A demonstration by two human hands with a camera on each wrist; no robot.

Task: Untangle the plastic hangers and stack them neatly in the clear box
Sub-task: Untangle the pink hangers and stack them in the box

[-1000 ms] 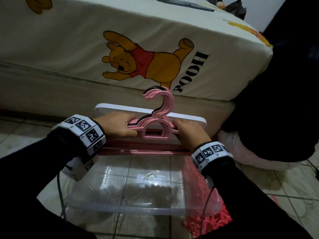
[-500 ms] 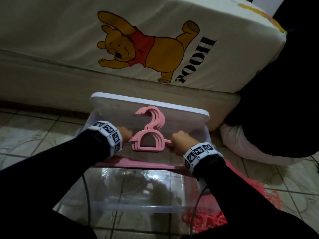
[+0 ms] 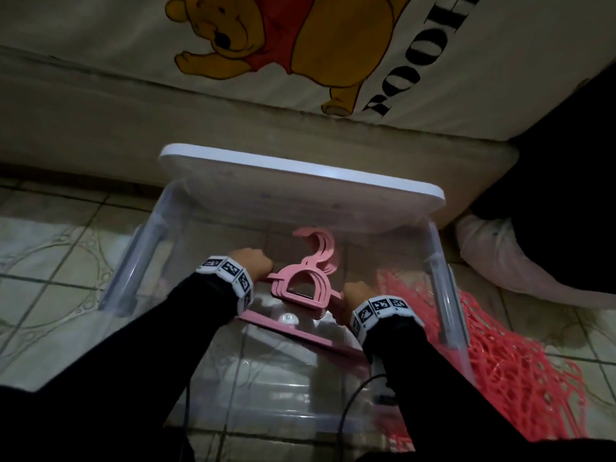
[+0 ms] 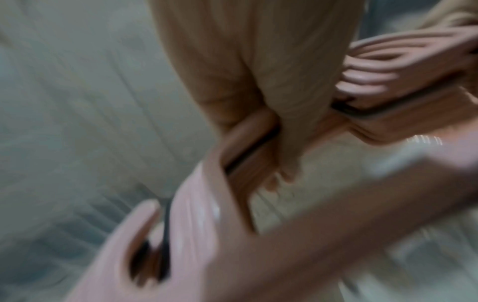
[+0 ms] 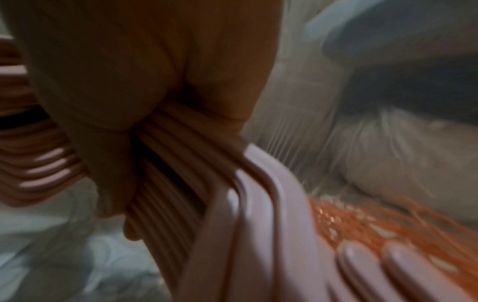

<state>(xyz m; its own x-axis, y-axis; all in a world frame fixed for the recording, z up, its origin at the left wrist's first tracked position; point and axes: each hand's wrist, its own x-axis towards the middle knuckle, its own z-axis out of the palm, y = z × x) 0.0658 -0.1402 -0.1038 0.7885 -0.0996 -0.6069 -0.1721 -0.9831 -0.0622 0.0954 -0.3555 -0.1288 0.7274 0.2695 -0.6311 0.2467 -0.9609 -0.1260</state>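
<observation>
Both arms, in dark sleeves with patterned wristbands, reach from the lower edge of the head view toward the centre. The left hand [image 3: 251, 263] sits left of centre, knuckles up, fingers curled in a grip on one end of the hangers [image 3: 301, 288]. The right hand [image 3: 358, 296] sits slightly lower and to the right, fingers wrapped round the other end. Both wrist views are blurred.
</observation>
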